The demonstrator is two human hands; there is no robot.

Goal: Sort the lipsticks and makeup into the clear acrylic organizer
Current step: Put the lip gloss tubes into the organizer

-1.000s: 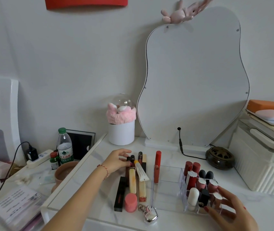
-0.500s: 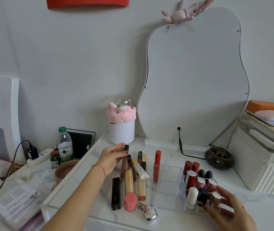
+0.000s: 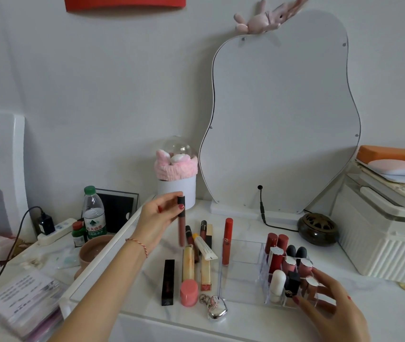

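Pinched near its black cap between thumb and fingers of the left hand [image 3: 158,217]: a mauve lip gloss tube [image 3: 181,222], held upright and raised clear of the white tabletop [image 3: 250,228], left of and beyond the clear acrylic organizer [image 3: 239,275]. Rested with loosely spread fingers against the organizer's near right corner: the right hand [image 3: 329,307], clasping nothing. Stood upright in the organizer's right-hand slots: several lipsticks, among them a white tube [image 3: 277,285] and a black one [image 3: 292,283]. Laid flat just left of the organizer: a red lip gloss [image 3: 227,240], a gold tube [image 3: 188,262], a black case [image 3: 168,282] and a pink-capped jar [image 3: 189,292]. Positioned at the near edge: a silver heart keychain [image 3: 217,308]. Leaned against the far wall: a curvy mirror [image 3: 280,114].
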